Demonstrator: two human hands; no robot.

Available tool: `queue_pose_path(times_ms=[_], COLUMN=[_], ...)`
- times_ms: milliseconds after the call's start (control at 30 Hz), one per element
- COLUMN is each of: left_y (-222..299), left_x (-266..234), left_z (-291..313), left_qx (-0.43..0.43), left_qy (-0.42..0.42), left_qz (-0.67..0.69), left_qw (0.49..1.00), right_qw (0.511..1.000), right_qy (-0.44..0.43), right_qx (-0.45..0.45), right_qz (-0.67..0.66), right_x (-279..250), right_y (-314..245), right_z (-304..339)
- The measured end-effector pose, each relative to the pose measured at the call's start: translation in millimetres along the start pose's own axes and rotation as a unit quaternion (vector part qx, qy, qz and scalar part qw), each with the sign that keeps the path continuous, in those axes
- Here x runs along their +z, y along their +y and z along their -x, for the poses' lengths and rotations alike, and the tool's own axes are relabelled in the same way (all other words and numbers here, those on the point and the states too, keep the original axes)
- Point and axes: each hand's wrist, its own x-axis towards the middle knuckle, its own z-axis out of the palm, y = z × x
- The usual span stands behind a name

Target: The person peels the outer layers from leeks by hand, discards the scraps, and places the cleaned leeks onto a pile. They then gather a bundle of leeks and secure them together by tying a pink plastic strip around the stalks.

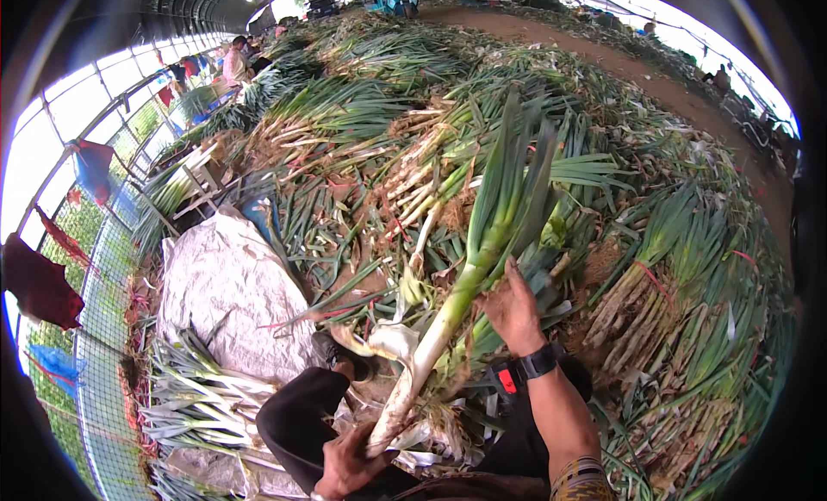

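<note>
A thick leek (pixel 457 311) slants across in front of me, its green leaves fanning out away from me and its white base toward my lap. My left hand (pixel 351 462) is closed around the base. Beside the upper shank, my right hand (pixel 512 311) has its fingers apart, with one finger stretched upward; some of its fingertips are blurred. A pale outer leaf (pixel 392 340) hangs peeled back from the left side of the shank. Below my right hand lie more green leaves, partly hidden by it. A black watch band (pixel 541 361) is on my right wrist.
Cleaned leeks (pixel 202 398) lie at my left by a whitish plastic sheet (pixel 237 286). Tied leek bundles (pixel 637 294) are piled on the right. Leek heaps (pixel 370 113) stretch far ahead. Mesh fencing (pixel 108 389) runs along the left, where a person (pixel 234 63) is farther off.
</note>
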Motion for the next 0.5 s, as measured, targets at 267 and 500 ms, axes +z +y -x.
queue_pose_path(times_ms=[267,500], left_y=[35.8,130.3], left_x=[75.8,116.0], left_z=[-130.8,-203.3], left_qx=[0.079,0.094], left_qy=[-0.091,-0.027], left_qz=[0.154,0.296], left_qw=[0.981,0.950], right_qw=[0.934,0.637], right_qy=[0.095,0.059], right_qx=[-0.231,-0.364], right_qz=[0.254,0.677], right_x=[-58.8,-66.4], right_y=[-34.3,-60.3], right_z=[9.3,29.7])
